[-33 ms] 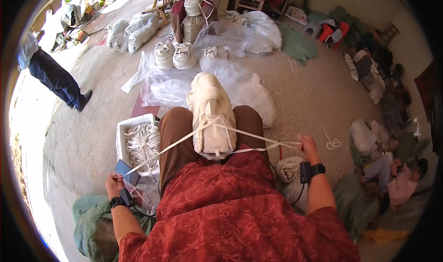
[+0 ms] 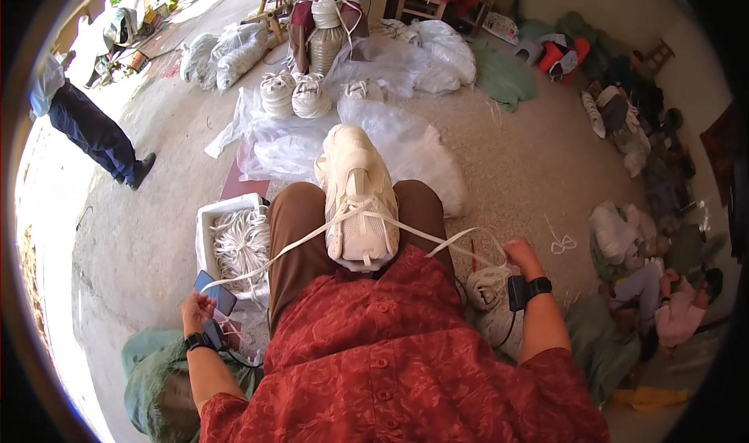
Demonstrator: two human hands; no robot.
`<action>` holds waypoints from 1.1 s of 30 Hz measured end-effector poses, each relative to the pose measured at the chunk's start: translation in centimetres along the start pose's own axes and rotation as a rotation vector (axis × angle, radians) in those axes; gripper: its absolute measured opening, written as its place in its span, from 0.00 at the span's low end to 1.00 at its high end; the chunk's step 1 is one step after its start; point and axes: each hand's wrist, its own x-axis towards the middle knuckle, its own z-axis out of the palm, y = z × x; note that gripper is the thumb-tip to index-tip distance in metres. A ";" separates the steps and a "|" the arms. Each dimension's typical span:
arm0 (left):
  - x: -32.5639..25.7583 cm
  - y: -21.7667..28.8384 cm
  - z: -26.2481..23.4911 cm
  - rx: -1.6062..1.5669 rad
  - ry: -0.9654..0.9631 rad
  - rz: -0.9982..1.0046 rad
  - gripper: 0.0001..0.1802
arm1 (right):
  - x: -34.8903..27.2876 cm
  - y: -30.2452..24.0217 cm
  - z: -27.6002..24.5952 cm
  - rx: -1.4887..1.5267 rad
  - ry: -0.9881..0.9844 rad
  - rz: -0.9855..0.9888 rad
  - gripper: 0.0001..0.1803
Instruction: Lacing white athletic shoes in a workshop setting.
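A cream sneaker [image 2: 360, 170] rests between my knees, toe pointing away and heel toward me. Its cream shoelace [image 2: 300, 242] crosses over the tongue opening and runs out slack to both sides. On the left the lace sags over my thigh, its end just above my left hand [image 2: 197, 309], whose fingers look apart and off it. A loose loop of lace hangs right of the shoe and reaches my right hand [image 2: 524, 256], whose fingers are closed at its end. Both wrists wear black bands with small dark devices.
A white box [image 2: 204, 232] of bundled laces stands left of my thigh, a phone [image 2: 216, 292] on its near corner. Ahead lie clear plastic sheets [image 2: 292, 148] and several cream shoes [image 2: 310, 96]. A person sits beyond; another stands left. Lace coils [image 2: 490, 287] lie at right.
The taut lace has gone slack on both sides, and its right part has risen into a loop. My left fingers have loosened from the lace; both hands stay nearly in place.
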 end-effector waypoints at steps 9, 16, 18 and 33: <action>-14.3 4.1 28.4 1.225 -0.407 1.239 0.16 | -10.4 -19.0 11.8 -0.166 0.155 -1.253 0.19; -16.3 0.8 35.4 1.393 -0.705 1.402 0.15 | -9.6 -19.6 14.5 -0.471 0.108 -1.426 0.14; -15.0 1.1 34.9 1.289 -0.660 1.501 0.05 | -7.5 -18.7 14.4 -0.385 0.148 -1.430 0.11; -8.6 14.2 11.5 1.043 -0.378 0.633 0.01 | -4.8 -8.1 -6.5 -0.231 0.085 -0.788 0.10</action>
